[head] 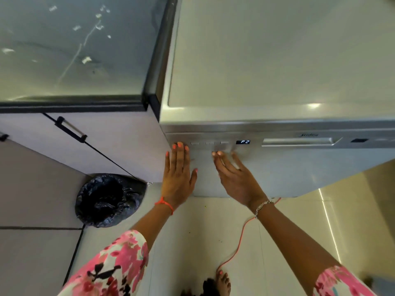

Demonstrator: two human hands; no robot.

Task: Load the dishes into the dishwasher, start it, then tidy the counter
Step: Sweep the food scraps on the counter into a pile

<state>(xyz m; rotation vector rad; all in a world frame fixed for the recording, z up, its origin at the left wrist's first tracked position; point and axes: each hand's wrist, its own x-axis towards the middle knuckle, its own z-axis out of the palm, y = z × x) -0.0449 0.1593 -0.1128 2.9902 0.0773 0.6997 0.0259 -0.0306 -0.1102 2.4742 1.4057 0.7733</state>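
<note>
A silver dishwasher [277, 167] stands with its door closed. Its small display [243, 142] reads P2, beside a row of flat buttons [210, 143] and a recessed handle [299, 142]. My left hand [178, 174] lies flat against the door's left side, fingertips reaching the control strip near the leftmost button. My right hand [235, 176] is spread with straight fingers, fingertips touching the door just below the buttons. Neither hand holds anything.
A glossy counter [74, 50] with white specks adjoins the dishwasher on the left, above a cabinet with a black handle [70, 129]. A bin lined with a black bag [109, 199] stands on the tiled floor. An orange cord [239, 242] runs across the floor by my foot.
</note>
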